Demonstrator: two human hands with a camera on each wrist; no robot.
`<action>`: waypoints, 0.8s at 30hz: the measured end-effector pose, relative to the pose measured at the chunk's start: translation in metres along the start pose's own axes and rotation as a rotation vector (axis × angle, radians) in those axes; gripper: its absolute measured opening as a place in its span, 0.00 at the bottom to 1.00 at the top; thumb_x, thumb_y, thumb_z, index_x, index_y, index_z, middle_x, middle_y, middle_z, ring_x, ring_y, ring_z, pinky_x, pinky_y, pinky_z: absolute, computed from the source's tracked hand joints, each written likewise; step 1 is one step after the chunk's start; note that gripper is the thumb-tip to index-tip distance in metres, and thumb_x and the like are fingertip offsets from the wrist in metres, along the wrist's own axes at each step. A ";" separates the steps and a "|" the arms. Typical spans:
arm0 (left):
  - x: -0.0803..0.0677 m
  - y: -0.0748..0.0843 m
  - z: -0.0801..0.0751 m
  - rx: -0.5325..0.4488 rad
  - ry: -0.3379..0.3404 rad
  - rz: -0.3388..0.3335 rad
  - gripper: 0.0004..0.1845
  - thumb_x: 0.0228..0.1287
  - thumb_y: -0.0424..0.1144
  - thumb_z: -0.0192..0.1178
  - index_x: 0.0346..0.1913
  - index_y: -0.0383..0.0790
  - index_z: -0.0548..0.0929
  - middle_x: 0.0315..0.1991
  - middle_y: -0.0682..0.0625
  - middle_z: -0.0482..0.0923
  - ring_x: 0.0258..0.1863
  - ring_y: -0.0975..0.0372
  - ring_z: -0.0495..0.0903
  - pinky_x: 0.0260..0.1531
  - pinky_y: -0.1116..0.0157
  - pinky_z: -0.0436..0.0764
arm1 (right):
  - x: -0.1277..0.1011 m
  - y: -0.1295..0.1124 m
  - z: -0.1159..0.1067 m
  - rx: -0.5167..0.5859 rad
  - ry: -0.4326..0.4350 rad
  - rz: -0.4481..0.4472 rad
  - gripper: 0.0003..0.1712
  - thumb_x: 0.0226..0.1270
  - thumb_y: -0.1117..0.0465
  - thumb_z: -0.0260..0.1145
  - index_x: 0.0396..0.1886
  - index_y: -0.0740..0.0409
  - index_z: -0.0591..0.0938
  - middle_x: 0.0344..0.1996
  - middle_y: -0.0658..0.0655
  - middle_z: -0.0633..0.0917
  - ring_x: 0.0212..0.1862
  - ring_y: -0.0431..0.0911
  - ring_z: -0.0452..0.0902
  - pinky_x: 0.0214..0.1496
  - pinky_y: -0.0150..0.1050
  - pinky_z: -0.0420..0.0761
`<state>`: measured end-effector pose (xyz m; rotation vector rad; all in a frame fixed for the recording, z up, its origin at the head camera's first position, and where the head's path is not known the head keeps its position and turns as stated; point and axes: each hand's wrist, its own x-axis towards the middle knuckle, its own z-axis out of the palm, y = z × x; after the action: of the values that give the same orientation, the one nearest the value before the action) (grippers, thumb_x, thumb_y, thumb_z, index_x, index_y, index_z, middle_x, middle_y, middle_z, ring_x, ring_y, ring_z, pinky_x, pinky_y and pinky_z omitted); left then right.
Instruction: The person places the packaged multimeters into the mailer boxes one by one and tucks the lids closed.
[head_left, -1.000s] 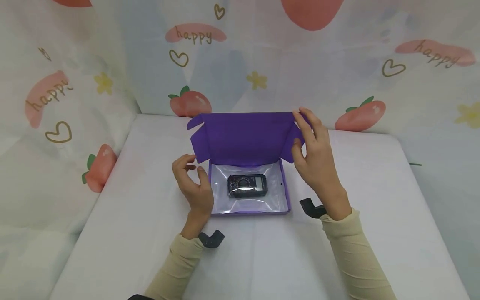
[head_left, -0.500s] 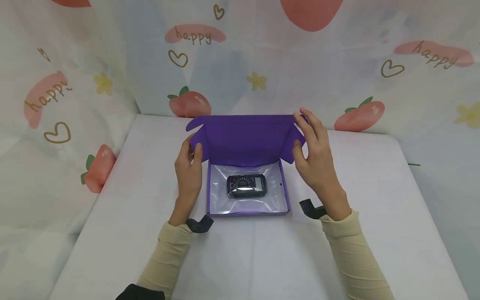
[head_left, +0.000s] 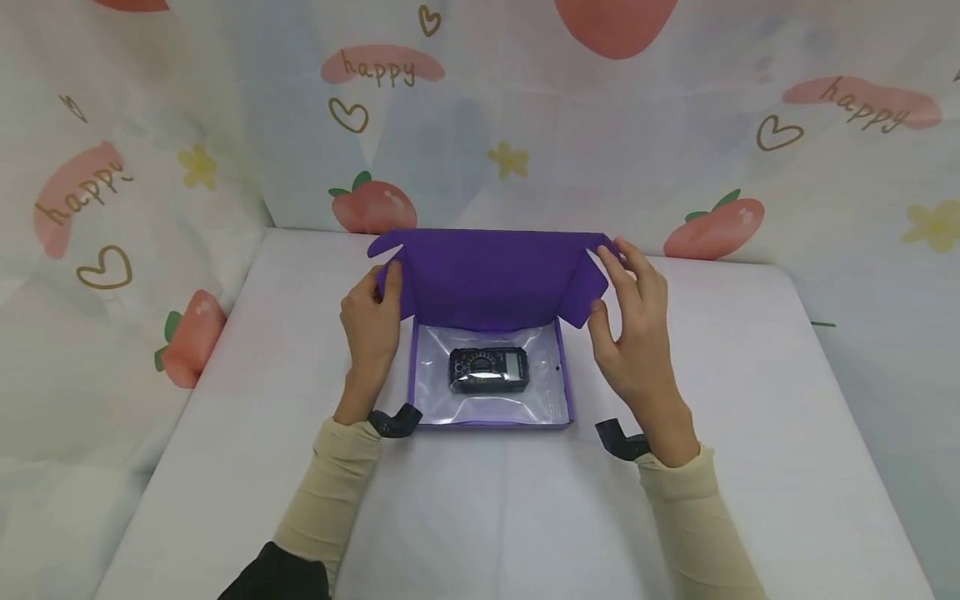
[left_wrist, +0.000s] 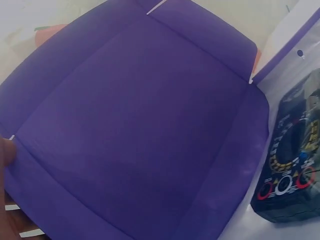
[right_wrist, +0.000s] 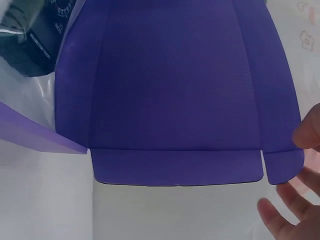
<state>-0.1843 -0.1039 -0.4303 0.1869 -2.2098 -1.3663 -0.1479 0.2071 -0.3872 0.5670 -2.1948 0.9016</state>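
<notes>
An open purple cardboard box [head_left: 567, 400] holds a black multimeter [head_left: 489, 370] lying on clear plastic wrap [head_left: 435, 400]. Its lid [head_left: 495, 279] stands raised behind, inner side facing me. My left hand [head_left: 371, 329] pinches the lid's left side flap [head_left: 407, 292], thumb in front and fingers behind. At the opposite corner, my right hand [head_left: 641, 333] holds the lid's small tab [right_wrist: 285, 167] between thumb and fingers, the other fingers spread out. The left wrist view shows the multimeter's dial and ringed sockets close beside the lid.
The box rests on a white-covered table [head_left: 480, 517]. A printed fabric backdrop [head_left: 510, 108] with fruit, hearts and "happy" lettering rises behind the table and along its left side. Black wrist mounts [head_left: 622, 439] stick out from both wrists, near the box.
My left hand has moved up from beside the box and taken hold of the lid's left flap. My right hand has shifted slightly downward at the lid's right corner.
</notes>
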 end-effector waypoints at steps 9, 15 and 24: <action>0.006 -0.002 0.000 0.013 -0.024 -0.018 0.28 0.77 0.62 0.53 0.31 0.41 0.82 0.21 0.51 0.69 0.24 0.58 0.68 0.26 0.60 0.62 | -0.027 -0.010 0.014 0.021 0.023 -0.007 0.29 0.68 0.72 0.54 0.69 0.64 0.78 0.71 0.68 0.74 0.69 0.66 0.67 0.68 0.45 0.67; 0.006 -0.002 0.000 -0.013 -0.026 -0.026 0.28 0.76 0.62 0.54 0.28 0.41 0.80 0.21 0.53 0.67 0.23 0.59 0.67 0.25 0.61 0.62 | -0.038 -0.016 0.038 0.006 -0.314 -0.004 0.29 0.71 0.68 0.60 0.71 0.65 0.74 0.71 0.67 0.74 0.72 0.64 0.68 0.76 0.55 0.67; 0.004 -0.001 -0.001 -0.032 -0.028 -0.041 0.27 0.77 0.62 0.54 0.31 0.41 0.82 0.22 0.52 0.71 0.25 0.59 0.69 0.27 0.61 0.65 | -0.044 -0.024 0.071 -0.227 -0.929 0.013 0.47 0.71 0.39 0.68 0.79 0.60 0.66 0.74 0.62 0.72 0.77 0.61 0.65 0.76 0.62 0.69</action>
<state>-0.1873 -0.1062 -0.4293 0.2039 -2.2168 -1.4342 -0.1346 0.1445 -0.4461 0.9939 -3.0618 0.3911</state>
